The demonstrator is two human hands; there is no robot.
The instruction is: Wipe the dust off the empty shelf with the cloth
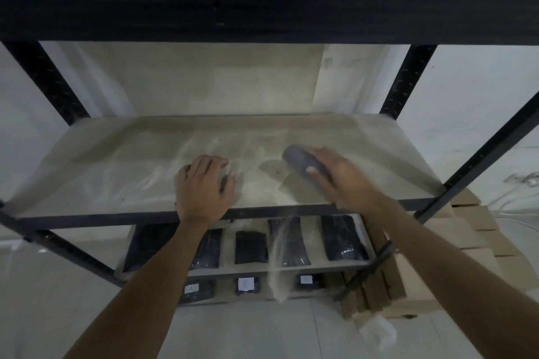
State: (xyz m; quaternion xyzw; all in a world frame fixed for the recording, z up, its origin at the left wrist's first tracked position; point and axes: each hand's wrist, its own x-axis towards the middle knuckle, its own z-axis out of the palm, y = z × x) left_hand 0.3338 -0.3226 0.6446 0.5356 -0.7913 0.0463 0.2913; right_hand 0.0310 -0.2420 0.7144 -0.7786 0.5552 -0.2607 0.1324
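The empty shelf [122, 166] is a pale wooden board in a black metal rack, streaked with dust. My right hand [335, 175] grips a dark grey cloth [297, 162] bunched into a roll and holds it on the board right of the middle; it is motion-blurred. My left hand [204, 183] rests on the board near the front edge, palm down, fingers lightly bent and holding nothing. A thin stream of dust [280, 265] falls off the front edge below the cloth.
Black upright posts [408, 81] frame the shelf, and a dark beam [262, 9] crosses above it. The lower shelf [291, 268] holds several black packets. Brown cardboard boxes [466, 230] are stacked to the right on the floor.
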